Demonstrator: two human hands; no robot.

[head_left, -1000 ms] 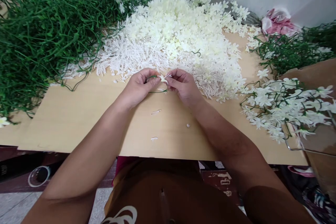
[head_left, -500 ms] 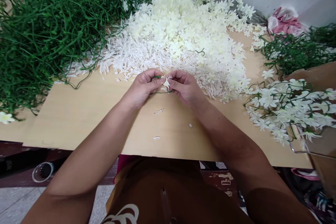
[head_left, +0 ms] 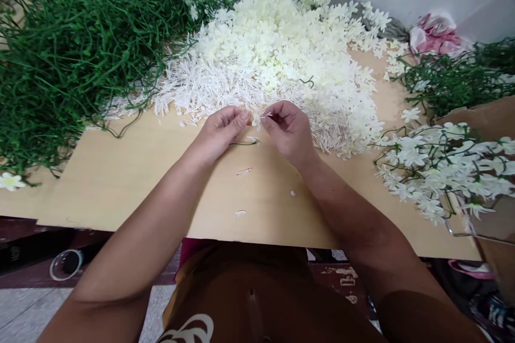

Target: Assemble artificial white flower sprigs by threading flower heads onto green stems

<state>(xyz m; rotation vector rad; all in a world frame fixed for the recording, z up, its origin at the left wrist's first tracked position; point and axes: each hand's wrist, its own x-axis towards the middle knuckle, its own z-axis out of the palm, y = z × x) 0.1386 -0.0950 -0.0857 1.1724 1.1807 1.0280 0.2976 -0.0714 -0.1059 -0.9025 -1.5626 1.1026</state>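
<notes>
My left hand (head_left: pixel 226 129) is closed in a pinch on a green artificial flower stem (head_left: pixel 244 143), whose tip pokes out below the fingers. A small white artificial flower (head_left: pixel 256 119) shows at its fingertips, between the two hands. My right hand (head_left: pixel 286 129) pinches a thin white stamen piece (head_left: pixel 265 116) close beside that flower. Just behind the hands lies a heap of white stamen pieces (head_left: pixel 209 83), with a large mound of cream-white flower heads (head_left: pixel 281 27) beyond it. Whether the stamen piece touches the flower is hard to tell.
A big pile of green stems (head_left: pixel 80 48) covers the left of the wooden board (head_left: pixel 132 171). At right, finished-looking white flower sprays (head_left: pixel 422 155) hang near a cardboard box (head_left: pixel 491 115). A pink and white cloth (head_left: pixel 436 35) lies by the wall. Loose white bits (head_left: pixel 243 171) dot the board.
My right hand has drawn slightly away from the left and turned, holding a white stamen piece. The left hand stays nearly in place with the stem.
</notes>
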